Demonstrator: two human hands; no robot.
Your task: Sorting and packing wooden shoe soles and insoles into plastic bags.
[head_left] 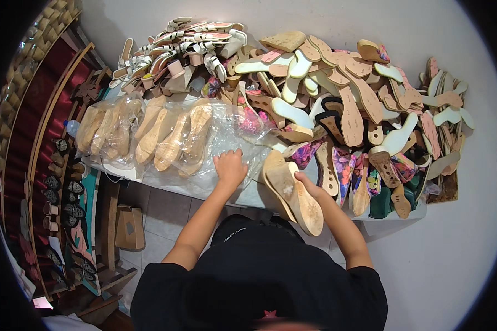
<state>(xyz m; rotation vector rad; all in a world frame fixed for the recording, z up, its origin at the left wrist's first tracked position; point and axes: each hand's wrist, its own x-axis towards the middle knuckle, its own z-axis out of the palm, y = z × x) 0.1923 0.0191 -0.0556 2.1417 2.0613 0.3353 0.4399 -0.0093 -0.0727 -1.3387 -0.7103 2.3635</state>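
Observation:
My right hand point(311, 186) grips a pair of pale wooden shoe soles point(294, 193), laid together and tilted, just off the table's front edge. Its thumb lies on the upper sole. To the left, my left hand point(231, 167) is closed on the edge of a clear plastic bag point(218, 150), its fingers curled into the film. Inside the bag several wooden soles point(199, 124) lie side by side. A second clear bag point(109, 128) with more wooden soles sits at its left.
A large heap of shoe insoles point(348, 110) and floral wedge sandals point(345, 165) covers the table's right side. White strappy sandals point(199, 36) are piled at the back. Shoe racks point(55, 160) stand on the left, with a cardboard box point(130, 229) on the floor.

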